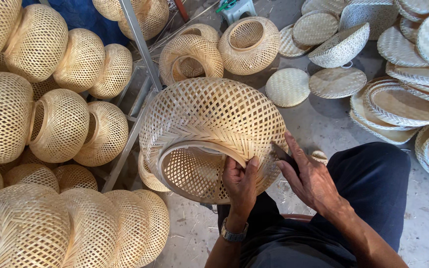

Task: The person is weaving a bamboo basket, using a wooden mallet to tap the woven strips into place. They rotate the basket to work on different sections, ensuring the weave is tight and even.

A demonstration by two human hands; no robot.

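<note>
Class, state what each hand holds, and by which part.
Left hand grips the woven bamboo shade at its opening rim; right hand holds a dark blade by its lower end.

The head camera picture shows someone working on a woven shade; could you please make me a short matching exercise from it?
Things:
1. left hand
2. right hand
3. flat woven discs
4. rounded woven shades

Places or states:
A. stacked at the picture's left
B. holds a dark blade
C. spread on the floor, upper right
D. grips the ring rim

Pairs: 1-D, 2-B, 3-C, 4-A

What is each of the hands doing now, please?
Left hand: closed on the rim of the woven basket.
Right hand: closed on a dark blade.
</note>
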